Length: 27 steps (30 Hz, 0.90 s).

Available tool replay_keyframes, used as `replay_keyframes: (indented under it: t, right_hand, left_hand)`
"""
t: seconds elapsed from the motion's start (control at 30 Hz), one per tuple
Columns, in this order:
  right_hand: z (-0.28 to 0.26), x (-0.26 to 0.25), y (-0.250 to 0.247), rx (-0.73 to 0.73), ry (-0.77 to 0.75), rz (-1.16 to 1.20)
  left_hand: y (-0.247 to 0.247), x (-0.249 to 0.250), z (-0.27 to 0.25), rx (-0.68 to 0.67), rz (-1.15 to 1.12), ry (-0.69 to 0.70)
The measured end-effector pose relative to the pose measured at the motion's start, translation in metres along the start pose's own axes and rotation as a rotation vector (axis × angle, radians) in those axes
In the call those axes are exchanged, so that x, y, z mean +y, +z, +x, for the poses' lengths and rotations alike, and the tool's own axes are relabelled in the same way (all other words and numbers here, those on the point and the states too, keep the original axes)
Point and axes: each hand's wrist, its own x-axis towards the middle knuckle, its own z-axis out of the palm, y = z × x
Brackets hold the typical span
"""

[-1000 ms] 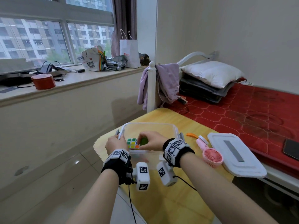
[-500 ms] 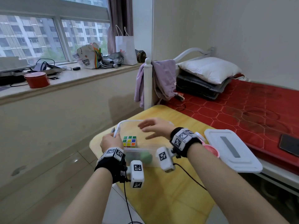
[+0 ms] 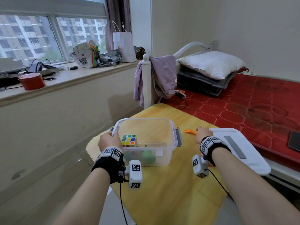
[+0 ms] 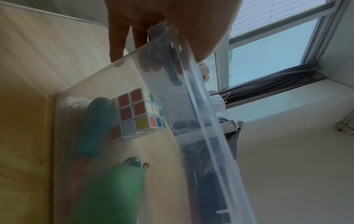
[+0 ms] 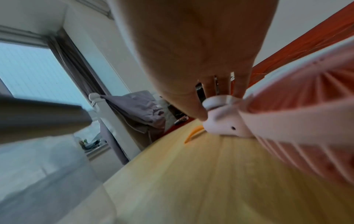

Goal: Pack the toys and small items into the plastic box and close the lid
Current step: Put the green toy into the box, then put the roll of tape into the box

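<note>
A clear plastic box [image 3: 174,127] stands on the yellow table [image 3: 170,192]. Inside it lie a colour cube [image 3: 129,140], a green toy [image 3: 148,157] and a blue toy [image 4: 93,128]. My left hand [image 3: 108,141] grips the box's left rim [image 4: 201,106], fingers outside the wall. To the right of the box, my right hand [image 3: 203,133] is down over a pink hand fan [image 5: 287,118]; thumb and fingers pinch its handle. In the head view the hand and wrist hide the fan almost wholly. The white lid [image 3: 240,148] lies just right of that hand.
A small orange item [image 3: 190,131] lies on the table between box and lid. The lid overhangs the table edge toward a red bed, where a dark phone [image 3: 294,142] lies. A white bedpost draped with purple cloth [image 3: 162,75] stands behind the table.
My right hand let the green toy drop into the box, lifted out and moved right onto the pink fan. The left hand stayed on the box's rim.
</note>
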Motion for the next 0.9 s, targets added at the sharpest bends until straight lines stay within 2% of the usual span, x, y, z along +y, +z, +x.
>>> replay_keyframes:
  t: [0.27,0.43,0.53,0.67,0.73,0.8,0.9]
  right_hand:
    - [-0.003,-0.005,-0.001,0.099,0.047,0.2]
    - [-0.015,-0.029,-0.031,0.317,-0.098,0.651]
    - [-0.026,-0.054,-0.046,0.334,-0.182,0.914]
    - [-0.05,-0.092,-0.06,0.32,-0.364,1.044]
    - [-0.065,-0.113,-0.062,0.254,-0.394,1.139]
    - [-0.081,-0.134,-0.059,0.039,-0.441,1.199]
    - [-0.102,-0.157,-0.043,-0.295,-0.515,1.075]
  left_hand:
    - [0.007,0.004,0.005,0.001,-0.029,-0.029]
    - [0.008,0.005,0.005,-0.005,-0.047,-0.039]
    - [0.007,0.006,0.004,-0.012,-0.042,-0.042]
    - [0.005,0.007,0.001,-0.022,-0.049,-0.042]
    - [0.004,0.008,0.0,-0.024,-0.055,-0.046]
    - [0.003,0.008,-0.001,-0.026,-0.061,-0.046]
    - [0.002,0.008,-0.001,-0.03,-0.047,-0.032]
